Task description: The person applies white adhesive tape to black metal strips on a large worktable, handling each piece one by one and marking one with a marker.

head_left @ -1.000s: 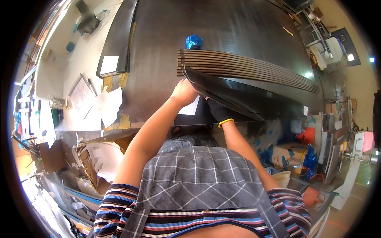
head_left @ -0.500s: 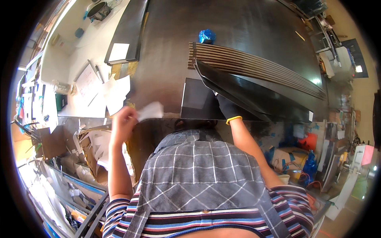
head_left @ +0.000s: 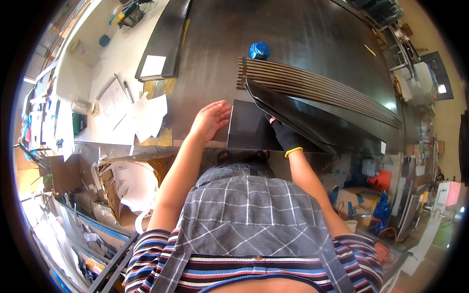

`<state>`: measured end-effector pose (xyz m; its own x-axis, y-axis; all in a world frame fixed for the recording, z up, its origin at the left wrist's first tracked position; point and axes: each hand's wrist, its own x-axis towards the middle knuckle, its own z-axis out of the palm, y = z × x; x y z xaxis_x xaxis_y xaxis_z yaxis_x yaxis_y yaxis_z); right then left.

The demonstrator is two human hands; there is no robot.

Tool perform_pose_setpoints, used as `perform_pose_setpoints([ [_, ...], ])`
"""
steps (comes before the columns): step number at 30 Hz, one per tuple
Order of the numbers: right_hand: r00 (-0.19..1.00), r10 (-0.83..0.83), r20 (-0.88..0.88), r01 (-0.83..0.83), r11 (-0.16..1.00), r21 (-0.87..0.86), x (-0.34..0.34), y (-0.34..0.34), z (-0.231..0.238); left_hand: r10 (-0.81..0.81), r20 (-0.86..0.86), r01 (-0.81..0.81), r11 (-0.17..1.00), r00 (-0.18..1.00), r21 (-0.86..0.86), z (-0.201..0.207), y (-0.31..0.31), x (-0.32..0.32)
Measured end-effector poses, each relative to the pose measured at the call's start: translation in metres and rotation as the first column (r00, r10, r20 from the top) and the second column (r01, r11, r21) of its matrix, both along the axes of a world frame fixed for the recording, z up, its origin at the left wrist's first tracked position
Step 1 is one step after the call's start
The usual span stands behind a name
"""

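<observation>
Sheet (head_left: pixel 246 128), black, lies flat at 1 o'clock of view centre. Left hand (head_left: pixel 213 118) at its 9 o'clock: open, fingers extended, empty. Right hand (head_left: pixel 280 133), black-gloved, at its 3 o'clock, partly beneath curled black sheet (head_left: pixel 312 115); grip hidden, cannot tell. Brown strips (head_left: pixel 317 88) at 2 o'clock, blue bundle (head_left: pixel 260 50) near 12 o'clock.

The left fingers (head_left: pixel 223 109), which half a second ago have a white slip in them, are now bare and spread just beside the black sheet (head_left: pixel 243 131). The slip, earlier on that sheet, is gone.
</observation>
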<state>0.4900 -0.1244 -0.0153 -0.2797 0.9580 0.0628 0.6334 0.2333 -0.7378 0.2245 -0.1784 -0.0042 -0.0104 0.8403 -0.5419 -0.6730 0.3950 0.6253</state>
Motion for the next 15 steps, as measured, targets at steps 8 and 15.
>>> perform_pose_setpoints([
  [8,0.982,0.026,0.187,-0.078,0.957,0.278,0.012,0.009,-0.038,-0.058,-0.03,0.056,0.995,0.998,-0.077,-0.014,0.016,0.013],
  [15,0.978,0.044,0.206,-0.133,0.885,0.446,0.021,0.02,-0.089,0.056,-0.105,-0.065,0.994,0.993,-0.087,-0.016,0.012,0.026],
])
